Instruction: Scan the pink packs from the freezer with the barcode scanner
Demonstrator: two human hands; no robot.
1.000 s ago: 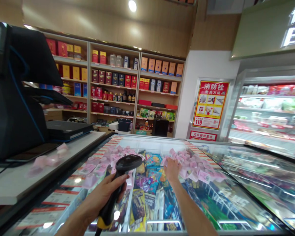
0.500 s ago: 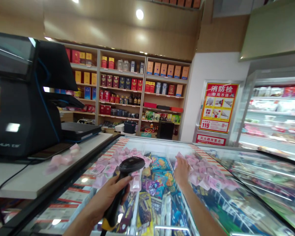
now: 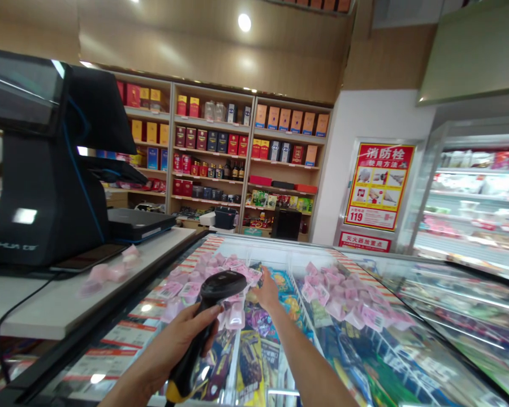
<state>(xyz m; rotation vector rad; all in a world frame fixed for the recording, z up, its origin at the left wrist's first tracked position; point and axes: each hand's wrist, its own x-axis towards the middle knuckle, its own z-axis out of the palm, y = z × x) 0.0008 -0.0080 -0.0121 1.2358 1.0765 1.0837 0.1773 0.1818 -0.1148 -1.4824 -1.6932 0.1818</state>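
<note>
My left hand (image 3: 190, 333) is wrapped around the handle of a black and yellow barcode scanner (image 3: 223, 285), its head pointing forward over the glass. My right hand (image 3: 266, 291) reaches to the right edge of the left pile of small pink packets (image 3: 193, 288), fingers closed on a pink packet (image 3: 253, 275) there. Some packets carry white barcode labels. A second pile of pink packets (image 3: 343, 294) lies to the right on the freezer's glass top. The scanner hides part of the left pile.
Bagged goods (image 3: 263, 322) show in the chest freezer below. At left, a black checkout terminal (image 3: 46, 186) stands on a white counter (image 3: 25, 305) with a few loose pink packets (image 3: 110, 274). Shelves of boxed goods (image 3: 212, 141) line the back wall; a red fire-hydrant sign (image 3: 379, 186) hangs at right.
My right hand has moved left from the right pile to the edge of the left pile. My left hand with the scanner has shifted only slightly left and down.
</note>
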